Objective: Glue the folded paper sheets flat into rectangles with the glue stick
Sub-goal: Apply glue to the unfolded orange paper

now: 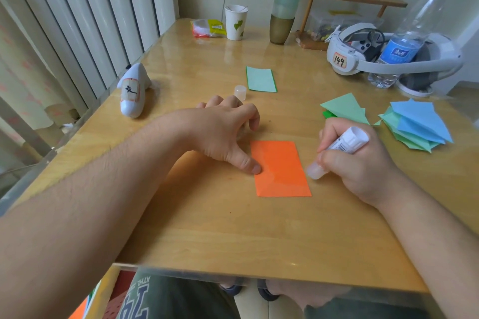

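Orange paper (281, 168) flat on table (233, 235), folded to rectangle. Left hand (223, 132) – thumb tip pressing paper's left edge, fingers loosely bent, holding nothing. Right hand (355, 160) fist-gripping glue stick (337, 153) – tip just beside paper's right edge. Cap (240, 92) beyond left hand.

Wooden table (233, 235) carries orange sheet (281, 171), green rectangle (260, 79), glue cap (240, 91), folded paper pile (414, 124)

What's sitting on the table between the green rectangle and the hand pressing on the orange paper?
In the head view, a small translucent cap stands between the green rectangle and the left hand, apparently the glue stick's.
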Demonstrator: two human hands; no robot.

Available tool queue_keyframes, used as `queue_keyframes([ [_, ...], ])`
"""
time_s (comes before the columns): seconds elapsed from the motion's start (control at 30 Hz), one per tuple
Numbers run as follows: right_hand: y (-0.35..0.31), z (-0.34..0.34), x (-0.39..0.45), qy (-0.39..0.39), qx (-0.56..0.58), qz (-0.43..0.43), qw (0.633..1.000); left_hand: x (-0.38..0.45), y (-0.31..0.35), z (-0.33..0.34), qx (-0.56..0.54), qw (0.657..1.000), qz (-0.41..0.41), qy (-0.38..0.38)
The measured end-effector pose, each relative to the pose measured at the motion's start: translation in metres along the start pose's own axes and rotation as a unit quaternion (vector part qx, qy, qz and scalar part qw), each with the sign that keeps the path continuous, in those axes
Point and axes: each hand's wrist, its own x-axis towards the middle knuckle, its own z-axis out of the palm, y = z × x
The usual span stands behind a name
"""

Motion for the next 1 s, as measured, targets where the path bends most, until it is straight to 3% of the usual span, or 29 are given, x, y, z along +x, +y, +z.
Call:
queue_keyframes([
  [0.13,-0.004,0.012,0.0,-0.019,-0.003,-0.025,1.0,0.0,0.0,0.0,0.004,1.0,0.001,-0.006],
  [0.33,-0.01,0.029,-0.002,-0.076,-0.054,0.004,0.996,0.0,0.001,-0.001,0.017,1.0,-0.004,-0.013],
  [1.0,-0.002,0.003,-0.005,-0.079,-0.085,0.012,0.993,-0.001,0.001,-0.001,0.003,1.0,0.003,-0.012],
])
